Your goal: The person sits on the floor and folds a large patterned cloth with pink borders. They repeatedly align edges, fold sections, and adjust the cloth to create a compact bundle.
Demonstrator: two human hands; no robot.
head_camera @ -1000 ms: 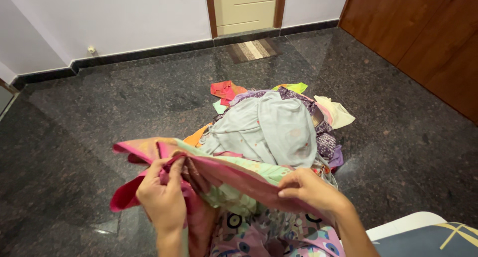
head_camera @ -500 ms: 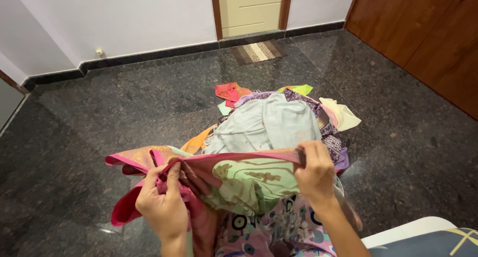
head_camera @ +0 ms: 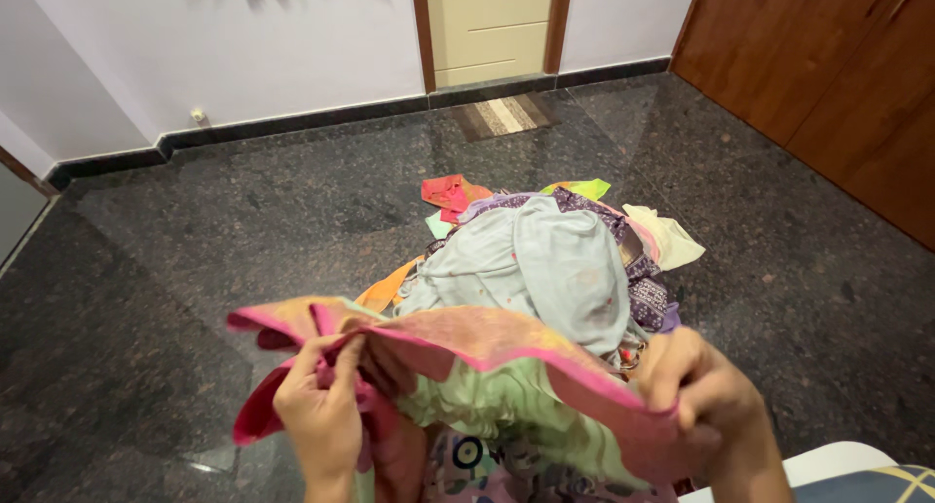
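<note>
Both hands are holding a pink-edged green cloth spread between them, its long axis running left to right; the left hand is pinching the bunched left end, the right hand is gripping the right edge; the clothes pile is lying just beyond on the dark floor.

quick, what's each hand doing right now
Left hand: closed, gripping the bunched pink edge of the pink-and-green patterned cloth.
Right hand: closed, pinching the same cloth's pink border.
</note>
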